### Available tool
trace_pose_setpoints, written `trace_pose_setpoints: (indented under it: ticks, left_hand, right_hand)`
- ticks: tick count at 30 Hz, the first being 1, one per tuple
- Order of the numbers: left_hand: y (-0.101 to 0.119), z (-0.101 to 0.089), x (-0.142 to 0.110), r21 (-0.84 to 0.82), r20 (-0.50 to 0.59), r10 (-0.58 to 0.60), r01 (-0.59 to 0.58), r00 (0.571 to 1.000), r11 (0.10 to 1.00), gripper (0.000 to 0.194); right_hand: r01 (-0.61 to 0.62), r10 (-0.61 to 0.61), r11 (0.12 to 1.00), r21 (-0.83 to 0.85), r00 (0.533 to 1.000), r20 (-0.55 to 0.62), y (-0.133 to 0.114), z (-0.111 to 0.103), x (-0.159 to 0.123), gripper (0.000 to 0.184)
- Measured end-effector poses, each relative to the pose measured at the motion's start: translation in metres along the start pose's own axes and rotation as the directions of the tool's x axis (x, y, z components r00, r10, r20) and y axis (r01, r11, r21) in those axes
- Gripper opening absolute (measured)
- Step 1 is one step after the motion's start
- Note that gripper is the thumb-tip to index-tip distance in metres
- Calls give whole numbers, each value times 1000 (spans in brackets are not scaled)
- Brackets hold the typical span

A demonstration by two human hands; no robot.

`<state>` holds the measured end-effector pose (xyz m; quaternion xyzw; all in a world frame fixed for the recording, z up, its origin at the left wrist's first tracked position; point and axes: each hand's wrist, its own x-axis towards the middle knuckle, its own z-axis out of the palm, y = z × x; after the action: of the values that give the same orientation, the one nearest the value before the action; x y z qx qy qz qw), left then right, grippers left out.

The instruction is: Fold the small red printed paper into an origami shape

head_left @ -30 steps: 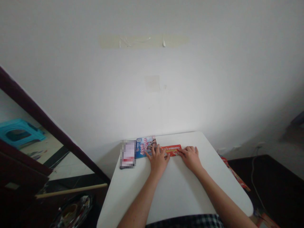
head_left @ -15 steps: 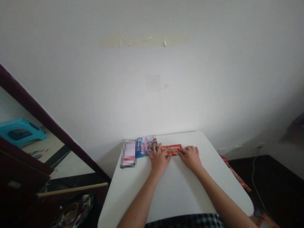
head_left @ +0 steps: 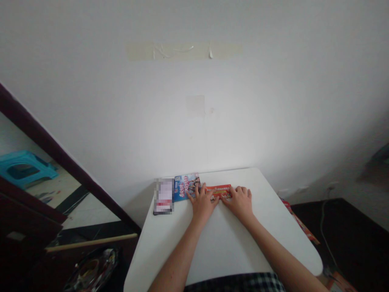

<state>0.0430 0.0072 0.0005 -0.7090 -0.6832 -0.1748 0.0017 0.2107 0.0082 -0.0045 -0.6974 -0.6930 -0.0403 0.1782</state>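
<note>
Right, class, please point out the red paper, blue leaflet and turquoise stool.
Red paper [head_left: 224, 190], head view: printed middle.
Blue leaflet [head_left: 180, 195], head view: left part.
Turquoise stool [head_left: 40, 169], head view: right side.

Red printed leaflet [head_left: 223, 191]: lies flat and crosswise on the white table [head_left: 225, 247], near the far edge. Looks long and narrow, with pale lettering along the top and a yellow band across the middle; partly covered at both ends. Blue printed leaflet [head_left: 183, 189]: lies flat just to the left, reaches farther back, and shows large red-and-white lettering beside small pictured figures; partly covered at the right side.
</note>
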Motion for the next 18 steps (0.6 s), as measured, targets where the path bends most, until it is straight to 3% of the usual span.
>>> trace_pose_setpoints:
  ticks: [10, 18]
  left_hand:
    - [-5, 9, 2, -28, -30, 20, -21, 999, 999, 43]
    - [-5, 5, 2, -19, 33, 7, -7, 999, 1000, 42]
  right_hand:
    - [-80, 93, 985, 153, 992, -81, 8, 17, 4, 63]
    - [-98, 109, 966, 241, 994, -33, 18, 18, 9, 66]
